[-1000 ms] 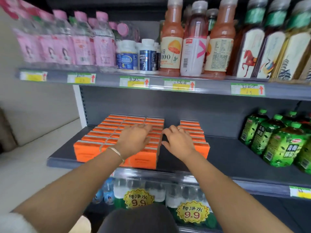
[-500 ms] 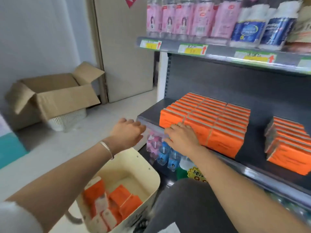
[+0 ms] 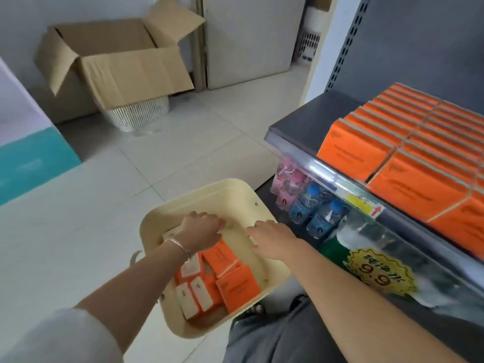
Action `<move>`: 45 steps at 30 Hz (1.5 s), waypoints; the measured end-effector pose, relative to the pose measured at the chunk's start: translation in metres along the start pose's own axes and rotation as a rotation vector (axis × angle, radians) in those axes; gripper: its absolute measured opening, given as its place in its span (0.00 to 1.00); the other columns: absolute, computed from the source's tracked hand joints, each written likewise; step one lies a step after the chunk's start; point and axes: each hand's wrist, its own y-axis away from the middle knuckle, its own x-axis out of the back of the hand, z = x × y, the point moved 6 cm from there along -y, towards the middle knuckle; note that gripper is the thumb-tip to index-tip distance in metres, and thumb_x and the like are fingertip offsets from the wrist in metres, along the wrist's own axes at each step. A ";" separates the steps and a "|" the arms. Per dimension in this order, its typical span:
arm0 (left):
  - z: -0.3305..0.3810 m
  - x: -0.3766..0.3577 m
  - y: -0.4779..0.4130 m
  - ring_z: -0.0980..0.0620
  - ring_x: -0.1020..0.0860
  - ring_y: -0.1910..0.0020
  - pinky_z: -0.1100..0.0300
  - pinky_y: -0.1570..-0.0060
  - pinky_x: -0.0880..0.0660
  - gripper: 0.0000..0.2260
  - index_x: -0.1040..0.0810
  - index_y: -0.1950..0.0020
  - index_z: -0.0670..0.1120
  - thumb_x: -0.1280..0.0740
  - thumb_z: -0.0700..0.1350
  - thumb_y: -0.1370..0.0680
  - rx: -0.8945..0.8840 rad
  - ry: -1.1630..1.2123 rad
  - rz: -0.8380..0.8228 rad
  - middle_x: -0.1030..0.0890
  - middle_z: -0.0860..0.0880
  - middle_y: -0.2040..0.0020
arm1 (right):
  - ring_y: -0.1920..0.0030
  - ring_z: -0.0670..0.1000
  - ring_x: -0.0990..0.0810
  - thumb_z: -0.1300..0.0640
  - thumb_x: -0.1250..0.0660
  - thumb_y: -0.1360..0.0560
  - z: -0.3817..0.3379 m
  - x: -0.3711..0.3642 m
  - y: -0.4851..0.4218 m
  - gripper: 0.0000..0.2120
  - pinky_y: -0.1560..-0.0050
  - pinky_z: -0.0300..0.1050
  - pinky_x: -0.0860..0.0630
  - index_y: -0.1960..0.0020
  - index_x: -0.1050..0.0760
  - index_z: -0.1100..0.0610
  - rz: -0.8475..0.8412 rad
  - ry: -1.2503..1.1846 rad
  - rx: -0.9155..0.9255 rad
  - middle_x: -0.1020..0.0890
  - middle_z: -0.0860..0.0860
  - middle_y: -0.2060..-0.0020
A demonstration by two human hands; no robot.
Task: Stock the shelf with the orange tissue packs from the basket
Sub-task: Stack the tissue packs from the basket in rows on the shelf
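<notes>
Hands: left hand (image 3: 201, 231) + right hand (image 3: 272, 239) open, empty, over basket (image 3: 199, 195).

Both bare forearms reach from the lower edge toward the middle of the frame. The left hand (image 3: 200, 230), a bracelet at its wrist, points downward with fingers curled. The right hand (image 3: 272, 238) lies flat, palm down, fingers spread leftward, holding nothing.

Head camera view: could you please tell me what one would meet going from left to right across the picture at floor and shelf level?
Teal panel → cardboard box → cream basket → pink and blue bottles → orange tissue packs on the shelf.
</notes>
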 end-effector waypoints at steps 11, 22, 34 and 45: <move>-0.013 -0.115 -0.050 0.48 0.23 0.42 0.56 0.54 0.28 0.14 0.27 0.37 0.54 0.42 0.44 0.21 0.063 0.157 -0.223 0.22 0.51 0.41 | 0.44 0.57 0.25 0.58 0.35 0.26 -0.003 -0.108 -0.081 0.20 0.49 0.51 0.25 0.34 0.30 0.52 -0.322 0.003 0.139 0.25 0.54 0.42; -0.008 -0.194 -0.068 0.46 0.23 0.41 0.53 0.50 0.25 0.15 0.29 0.35 0.51 0.42 0.43 0.22 0.144 0.303 -0.432 0.23 0.47 0.38 | 0.33 0.59 0.35 0.46 0.27 0.30 -0.013 -0.176 -0.122 0.30 0.36 0.57 0.34 0.32 0.31 0.54 -0.423 0.167 0.223 0.32 0.55 0.34; 0.029 -0.230 -0.091 0.46 0.29 0.34 0.55 0.34 0.32 0.24 0.35 0.28 0.46 0.34 0.43 0.24 0.232 0.673 -0.582 0.28 0.45 0.32 | 0.41 0.58 0.24 0.66 0.41 0.24 0.025 -0.137 -0.109 0.18 0.51 0.48 0.31 0.35 0.31 0.58 -0.443 0.135 0.123 0.24 0.56 0.41; 0.038 -0.221 -0.085 0.42 0.24 0.44 0.53 0.47 0.26 0.17 0.31 0.34 0.48 0.39 0.38 0.23 0.172 0.604 -0.484 0.26 0.44 0.39 | 0.43 0.59 0.24 0.66 0.39 0.26 0.027 -0.133 -0.098 0.20 0.50 0.52 0.28 0.34 0.33 0.58 -0.459 0.063 0.113 0.24 0.57 0.43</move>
